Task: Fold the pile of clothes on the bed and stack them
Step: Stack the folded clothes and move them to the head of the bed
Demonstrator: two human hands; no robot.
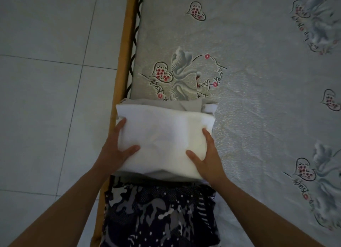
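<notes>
Here, at lower centre, the folded white cloth bundle (pixel 164 141) sits atop a grey folded garment (pixel 166 103) near the bed's wooden edge (pixel 120 77). The left hand (pixel 115 149) and right hand (pixel 208 154) clasp its sides, thumbs on top, probably squaring the stack beside the dark patterned garment (pixel 160 215).

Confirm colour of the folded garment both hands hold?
White folded garment, plain; head view.

White folded garment (pixel 164 136) soft matt cloth; bed frame (pixel 121 71) smooth wood; floor (pixel 46 80) glossy tile.
</notes>
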